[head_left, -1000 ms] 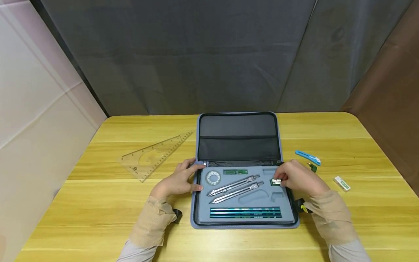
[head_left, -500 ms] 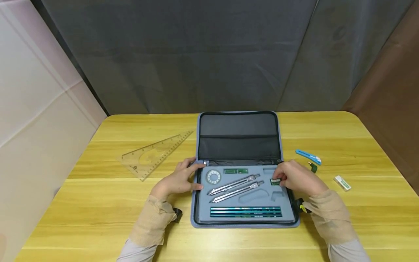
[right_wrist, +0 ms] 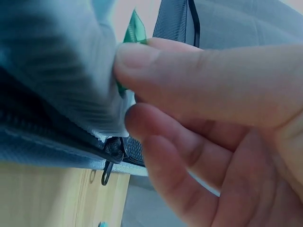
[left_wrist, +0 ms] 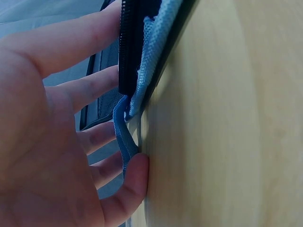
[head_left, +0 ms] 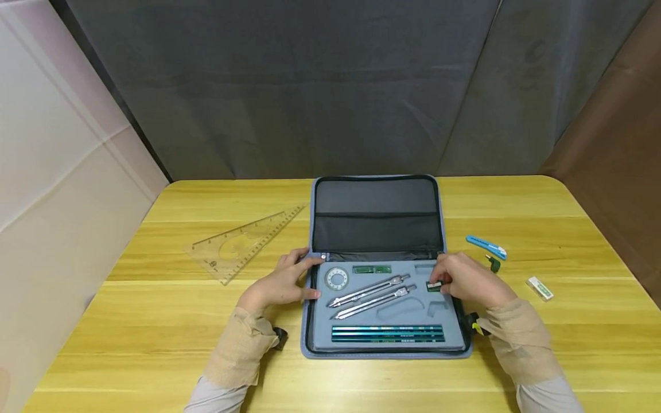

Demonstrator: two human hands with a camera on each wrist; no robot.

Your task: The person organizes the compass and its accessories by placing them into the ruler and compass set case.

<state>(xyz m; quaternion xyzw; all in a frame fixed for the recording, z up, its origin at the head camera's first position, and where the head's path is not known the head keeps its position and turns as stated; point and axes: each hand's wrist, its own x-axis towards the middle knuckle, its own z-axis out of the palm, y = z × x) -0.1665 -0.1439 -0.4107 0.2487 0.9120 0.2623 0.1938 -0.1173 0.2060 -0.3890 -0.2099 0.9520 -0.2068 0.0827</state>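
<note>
A zippered case (head_left: 376, 232) lies unfolded on the table, its grey tray facing up. My right hand (head_left: 472, 280) pinches a small green pencil sharpener (head_left: 434, 287) between thumb and fingers, low over the tray's right side. In the right wrist view the thumb covers most of the sharpener (right_wrist: 136, 29). My left hand (head_left: 279, 285) rests on the case's left edge with fingers spread; the left wrist view shows them along the zipper (left_wrist: 127, 47). Two silver compasses (head_left: 369, 291), several dark green pencils (head_left: 387, 334), a round white dial (head_left: 328, 279) and a green pair of small boxes (head_left: 372, 269) sit in the tray.
A clear set square (head_left: 248, 252) lies left of the case. Right of it are a blue utility knife (head_left: 485, 246), a small green piece with a metal tip (head_left: 494, 264) and a white eraser (head_left: 540, 288). Unfilled recesses (head_left: 400, 310) show in the tray.
The sharpener has tilted slightly in my right fingers, so less of its silver face shows. My left hand has stayed on the case's edge.
</note>
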